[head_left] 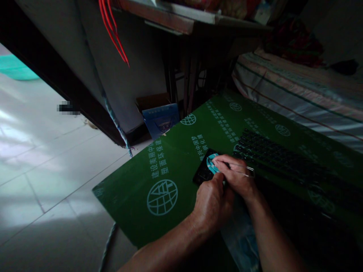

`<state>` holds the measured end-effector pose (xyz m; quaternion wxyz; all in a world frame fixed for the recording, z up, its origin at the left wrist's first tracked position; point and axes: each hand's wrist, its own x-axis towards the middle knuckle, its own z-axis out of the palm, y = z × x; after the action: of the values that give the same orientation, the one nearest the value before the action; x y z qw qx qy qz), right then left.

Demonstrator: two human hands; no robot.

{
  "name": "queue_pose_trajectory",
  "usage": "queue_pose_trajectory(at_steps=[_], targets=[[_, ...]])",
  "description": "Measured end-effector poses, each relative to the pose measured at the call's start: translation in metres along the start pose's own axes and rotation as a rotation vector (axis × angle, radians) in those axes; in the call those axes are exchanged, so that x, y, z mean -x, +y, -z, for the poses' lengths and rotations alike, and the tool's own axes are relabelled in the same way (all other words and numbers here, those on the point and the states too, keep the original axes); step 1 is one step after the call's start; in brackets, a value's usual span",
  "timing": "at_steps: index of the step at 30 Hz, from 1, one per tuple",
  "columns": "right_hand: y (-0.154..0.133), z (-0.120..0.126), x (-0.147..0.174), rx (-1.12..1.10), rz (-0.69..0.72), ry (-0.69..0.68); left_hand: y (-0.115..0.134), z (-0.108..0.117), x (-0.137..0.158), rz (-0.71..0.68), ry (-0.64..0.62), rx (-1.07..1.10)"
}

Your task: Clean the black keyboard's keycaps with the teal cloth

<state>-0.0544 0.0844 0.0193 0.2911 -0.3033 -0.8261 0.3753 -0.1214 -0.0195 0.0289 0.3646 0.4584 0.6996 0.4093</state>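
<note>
A black keyboard lies at an angle across the green board, its far end poking out past my hands. My left hand is closed over it, thumb and fingers around its body; their undersides are hidden. On the keys at that end rests a turquoise-and-white cloth-like piece. My right hand pinches at this piece, fingertips touching it. From the same hand sticks out a thin U-shaped metal wire, its other end hidden by the fingers.
The green printed board carries a second black keyboard at the right and a clear plastic bag below my hands. A blue box stands beyond the board. Red cords hang from a tabletop; a bed is at right.
</note>
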Motion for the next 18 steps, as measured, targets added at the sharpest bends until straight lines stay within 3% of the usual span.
queue_pose_trajectory(at_steps=[10,18], targets=[[0.0,-0.003,-0.005,-0.066,-0.094,-0.015,-0.003,0.001,-0.002,-0.002,0.027,-0.022],[-0.001,0.011,0.005,-0.003,-0.13,-0.005,0.0,-0.002,0.001,-0.043,-0.076,0.001]])
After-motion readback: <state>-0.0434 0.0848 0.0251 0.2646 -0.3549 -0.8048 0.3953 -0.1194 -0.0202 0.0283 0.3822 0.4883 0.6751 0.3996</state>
